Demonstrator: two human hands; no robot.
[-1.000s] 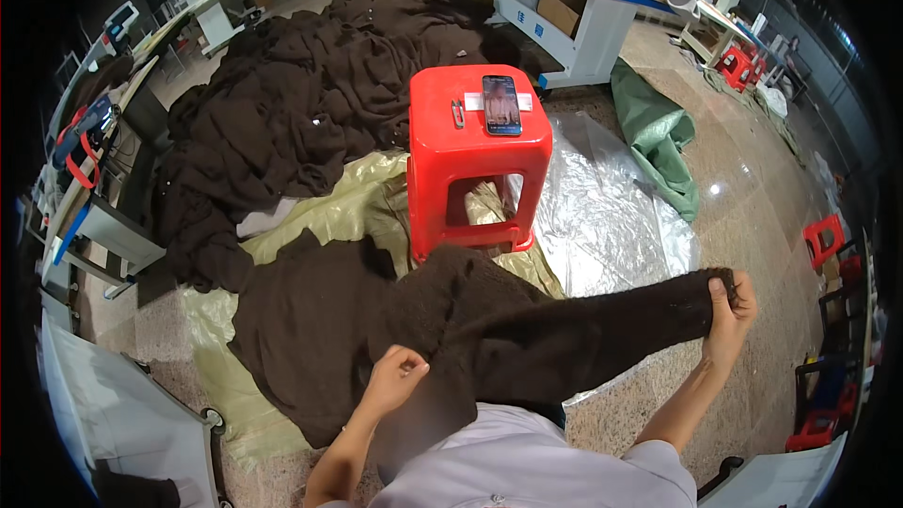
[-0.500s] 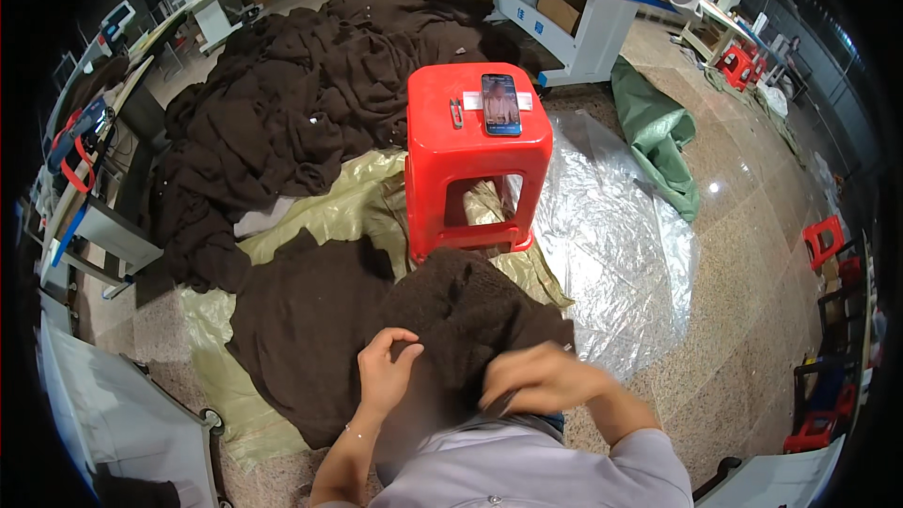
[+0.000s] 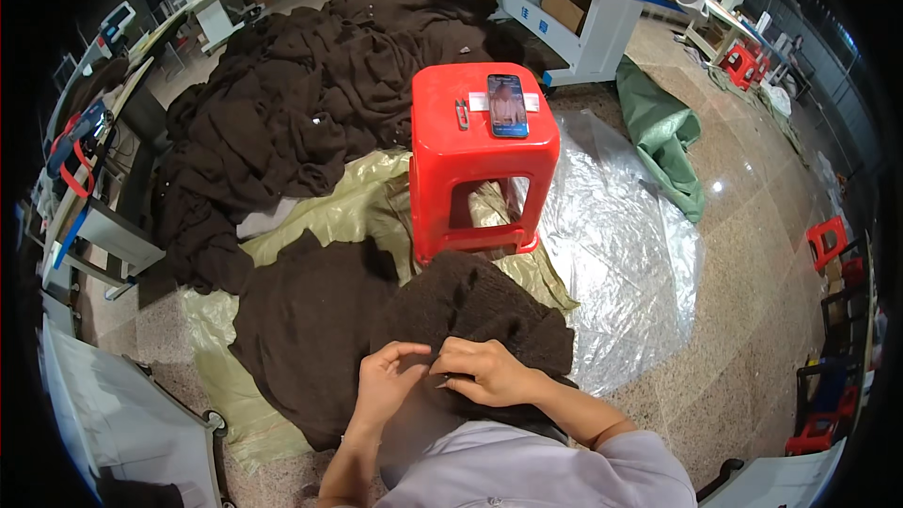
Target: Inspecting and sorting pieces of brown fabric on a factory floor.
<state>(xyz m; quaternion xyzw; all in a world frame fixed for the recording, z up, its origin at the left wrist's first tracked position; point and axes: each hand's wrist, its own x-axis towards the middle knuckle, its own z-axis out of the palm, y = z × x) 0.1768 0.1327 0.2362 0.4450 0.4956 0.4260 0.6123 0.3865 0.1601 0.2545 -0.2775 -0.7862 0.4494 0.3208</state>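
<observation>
Over my lap lies a dark brown knitted garment (image 3: 461, 296), its cloth spreading left onto the floor sheet. My left hand (image 3: 384, 384) is just above it, index finger and thumb curved with a gap between them, nothing visible in that gap. Close beside it on the right, my right hand (image 3: 487, 372) has its fingers bent and pressed together in a pinch. Whatever they hold, if anything, is too small to make out. The two hands' fingertips nearly meet. Ahead stands a red plastic stool (image 3: 484, 146) carrying a phone (image 3: 508, 105) and small thread snips (image 3: 462, 114).
A large heap of dark brown garments (image 3: 282, 103) covers the floor at the far left. Yellowish sheeting (image 3: 212, 329) lies beneath; clear plastic sheet (image 3: 625, 263) and green sheeting (image 3: 658, 127) are at right. A white-and-blue table (image 3: 574, 14) stands behind; a wheeled white panel (image 3: 132, 404) is near left.
My right hand has moved left and slightly up from near my waist, reaching my left hand's fingertips. The left hand's thumb and index finger now point more to the right.
</observation>
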